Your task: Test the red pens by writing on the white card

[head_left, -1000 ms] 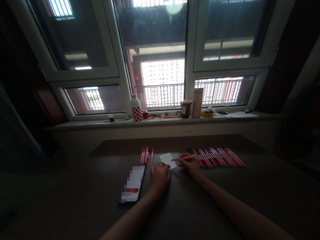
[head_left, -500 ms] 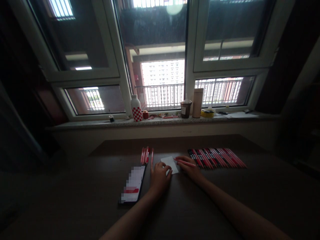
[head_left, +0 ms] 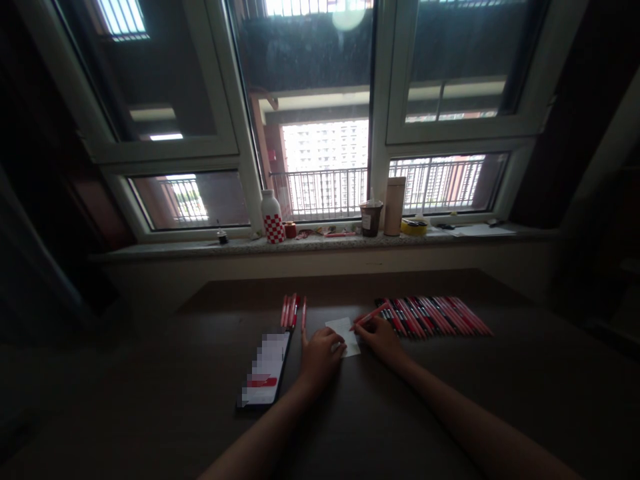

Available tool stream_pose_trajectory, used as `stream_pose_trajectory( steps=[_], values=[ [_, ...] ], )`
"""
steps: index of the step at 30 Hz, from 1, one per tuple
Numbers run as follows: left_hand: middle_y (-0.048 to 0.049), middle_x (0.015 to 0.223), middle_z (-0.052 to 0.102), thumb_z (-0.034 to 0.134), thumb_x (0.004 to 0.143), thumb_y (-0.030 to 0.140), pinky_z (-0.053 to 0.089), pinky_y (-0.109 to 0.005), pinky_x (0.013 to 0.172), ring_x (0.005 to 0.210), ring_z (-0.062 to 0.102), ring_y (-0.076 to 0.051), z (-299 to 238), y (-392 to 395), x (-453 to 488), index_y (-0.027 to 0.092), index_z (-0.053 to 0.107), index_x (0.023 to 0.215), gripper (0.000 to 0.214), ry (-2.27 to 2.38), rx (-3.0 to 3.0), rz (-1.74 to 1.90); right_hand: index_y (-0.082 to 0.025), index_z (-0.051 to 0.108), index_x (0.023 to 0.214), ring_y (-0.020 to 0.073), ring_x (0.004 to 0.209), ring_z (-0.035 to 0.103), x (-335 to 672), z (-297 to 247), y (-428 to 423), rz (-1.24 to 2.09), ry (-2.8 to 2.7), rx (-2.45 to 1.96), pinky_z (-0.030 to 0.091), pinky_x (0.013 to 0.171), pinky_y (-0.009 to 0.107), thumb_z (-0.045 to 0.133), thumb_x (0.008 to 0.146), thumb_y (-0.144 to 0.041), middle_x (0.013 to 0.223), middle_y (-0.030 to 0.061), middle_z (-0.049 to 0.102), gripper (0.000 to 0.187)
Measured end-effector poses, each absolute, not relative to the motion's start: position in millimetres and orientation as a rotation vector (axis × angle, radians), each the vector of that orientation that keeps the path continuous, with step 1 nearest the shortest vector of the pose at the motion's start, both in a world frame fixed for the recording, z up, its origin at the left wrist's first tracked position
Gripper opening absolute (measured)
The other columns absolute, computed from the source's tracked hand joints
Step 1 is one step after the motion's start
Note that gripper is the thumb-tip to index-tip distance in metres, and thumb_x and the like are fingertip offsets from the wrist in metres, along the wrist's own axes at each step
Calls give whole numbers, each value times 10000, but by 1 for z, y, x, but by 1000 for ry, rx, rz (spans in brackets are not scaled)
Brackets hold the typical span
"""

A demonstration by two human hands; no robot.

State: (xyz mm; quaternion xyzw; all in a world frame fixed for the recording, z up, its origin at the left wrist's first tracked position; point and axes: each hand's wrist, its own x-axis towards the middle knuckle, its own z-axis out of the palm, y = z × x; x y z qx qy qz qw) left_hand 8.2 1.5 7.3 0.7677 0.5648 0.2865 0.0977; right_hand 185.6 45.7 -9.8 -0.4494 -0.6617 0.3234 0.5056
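Note:
A small white sheet of paper [head_left: 353, 343] lies on the table between my hands. My left hand [head_left: 320, 357] rests palm down with its fingers apart and bent, their tips on the sheet's left part. Its outermost finger stretches forward to the lower end of a single red pencil [head_left: 305, 310]. My right hand [head_left: 383, 340] is closed around another red pencil [head_left: 371, 313], which slants with its lower end at the sheet's right side. The upper end of this pencil overlaps a long row of red and black pens and pencils [head_left: 435, 317].
A phone [head_left: 270, 367] with a lit screen lies left of my left hand. Beyond it is a small bunch of red pencils [head_left: 289, 311]. The windowsill [head_left: 320, 245] holds a checkered bottle [head_left: 275, 223], a drink cup [head_left: 371, 220], a tall tan container [head_left: 395, 207] and yellow tape [head_left: 414, 228].
The paper has shifted slightly toward me and to the right. The pencil in my right hand has tilted, its upper end swinging away from me. My left hand has barely moved.

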Motion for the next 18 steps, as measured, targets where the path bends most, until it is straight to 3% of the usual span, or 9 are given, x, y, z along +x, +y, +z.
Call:
stream_pose_trajectory(
  steps=[18],
  values=[
    [-9,1059,684,548,840,270,85,-569,1135,1090,563,-208,5,0,9,272,683,917,156,1682,2314,835,-150,688,801,198,778,639,186,-10,45,647,-1764,-1130,480,713,297,596,744,-232,807,63,680,135]
  ],
)
